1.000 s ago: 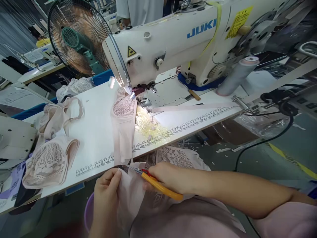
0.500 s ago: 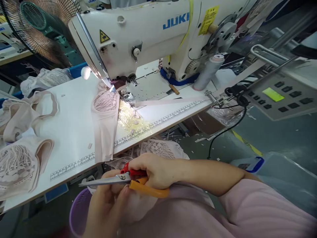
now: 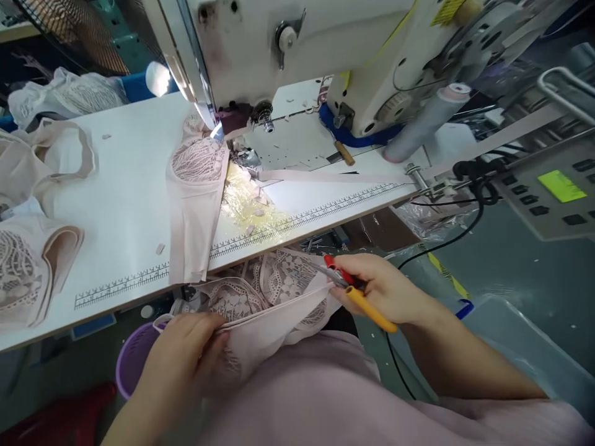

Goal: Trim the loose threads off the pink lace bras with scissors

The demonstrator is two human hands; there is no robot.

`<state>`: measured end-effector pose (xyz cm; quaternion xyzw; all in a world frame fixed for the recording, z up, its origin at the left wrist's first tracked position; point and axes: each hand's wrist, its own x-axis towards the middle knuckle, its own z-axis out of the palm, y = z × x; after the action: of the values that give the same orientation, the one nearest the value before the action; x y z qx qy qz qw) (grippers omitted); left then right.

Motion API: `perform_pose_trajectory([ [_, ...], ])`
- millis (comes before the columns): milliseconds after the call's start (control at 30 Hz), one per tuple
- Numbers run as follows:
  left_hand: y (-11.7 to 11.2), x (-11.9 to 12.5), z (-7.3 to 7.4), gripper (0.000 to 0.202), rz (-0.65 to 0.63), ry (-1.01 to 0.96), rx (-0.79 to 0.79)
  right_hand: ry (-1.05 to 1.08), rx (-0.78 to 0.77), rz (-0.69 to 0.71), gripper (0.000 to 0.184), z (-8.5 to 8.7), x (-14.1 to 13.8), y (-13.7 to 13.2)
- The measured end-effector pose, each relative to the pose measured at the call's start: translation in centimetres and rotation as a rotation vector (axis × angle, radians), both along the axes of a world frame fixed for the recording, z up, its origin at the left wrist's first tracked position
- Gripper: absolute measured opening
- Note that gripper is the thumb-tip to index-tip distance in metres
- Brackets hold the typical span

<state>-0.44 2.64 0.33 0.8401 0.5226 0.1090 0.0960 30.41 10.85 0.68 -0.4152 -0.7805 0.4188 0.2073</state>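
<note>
My left hand (image 3: 179,347) grips the left end of a pale pink lace garment (image 3: 267,294) lying on my lap below the table edge. At the garment's right end, my right hand (image 3: 379,288) is closed around scissors with red and orange handles (image 3: 356,290) and also pinches the fabric edge. The piece is stretched between both hands. Another pink lace piece (image 3: 195,204) lies on the white table (image 3: 125,192), its top under the needle of the white sewing machine (image 3: 297,43).
Several lace pieces (image 3: 28,248) are piled at the table's left. A pink strap (image 3: 325,178) runs rightward from the needle. A thread cone (image 3: 425,121) stands by the machine. A control panel (image 3: 553,189) sits right. A purple basket (image 3: 132,362) is under the table.
My right hand carried the scissors from the middle out to the right. My left hand dropped lower, and the lace garment is now spread between both hands. The view tilted downward.
</note>
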Motion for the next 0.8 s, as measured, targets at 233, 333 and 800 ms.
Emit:
perform_pose_trajectory([
  [233,0.5,1.2,0.2,0.021,-0.165,0.047,0.04,-0.09,-0.129,-0.15,0.023,-1.2,0.4,-0.1],
  [333,0.4,1.4,0.4,0.023,-0.181,-0.005,0.044,-0.069,-0.163,-0.174,0.022,-1.6,0.3,0.0],
  [800,1.8,2.4,2.0,0.032,-0.227,-0.106,-0.065,0.003,-0.08,-0.212,0.018,-1.1,-2.0,0.5],
])
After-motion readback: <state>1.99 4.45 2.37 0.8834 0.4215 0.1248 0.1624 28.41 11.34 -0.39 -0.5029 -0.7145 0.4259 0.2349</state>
